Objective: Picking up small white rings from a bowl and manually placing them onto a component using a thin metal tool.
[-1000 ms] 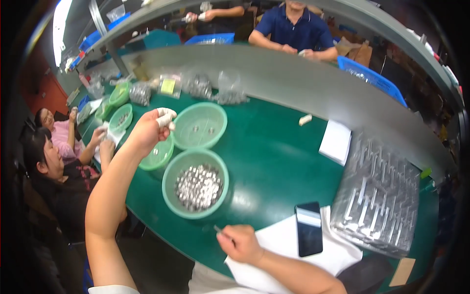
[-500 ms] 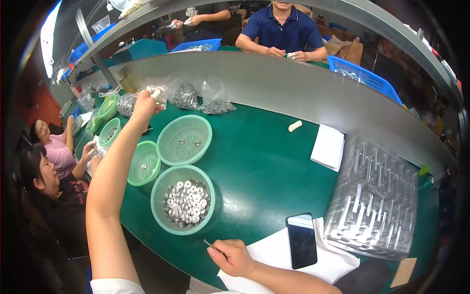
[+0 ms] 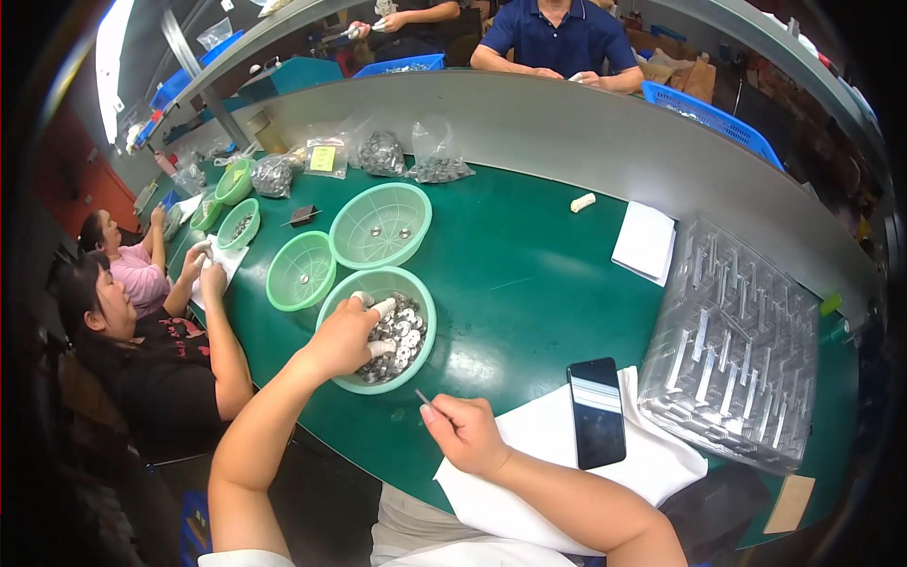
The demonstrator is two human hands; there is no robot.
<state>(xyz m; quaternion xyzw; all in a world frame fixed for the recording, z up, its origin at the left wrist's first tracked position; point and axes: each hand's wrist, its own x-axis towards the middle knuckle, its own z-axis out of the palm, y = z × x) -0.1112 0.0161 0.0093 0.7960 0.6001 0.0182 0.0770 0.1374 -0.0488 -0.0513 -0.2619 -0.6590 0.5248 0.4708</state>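
Note:
My left hand (image 3: 345,338), white covers on its fingertips, reaches into a light green plastic bowl (image 3: 427,326). Its fingers are spread over a heap of small round silver metal parts (image 3: 408,333); whether they touch any cannot be made out. Just right of the bowl, my right hand (image 3: 465,433) is closed round a thin dark metal rod (image 3: 422,397) whose tip sticks out past the thumb. Under the right forearm lies a white cloth (image 3: 491,487), with a black phone (image 3: 597,416) on it.
Beyond are two green baskets (image 3: 378,203) (image 3: 300,274) holding a few metal parts. Bags of parts (image 3: 382,156) line the grey partition (image 3: 529,132). At right stand stacked clear trays (image 3: 727,350) and white paper (image 3: 644,241). A co-worker (image 3: 161,369) sits at left.
My left hand has come back from the bags at the far left and down into the bowl of metal parts. The right hand still grips the rod. The whole view has shifted slightly.

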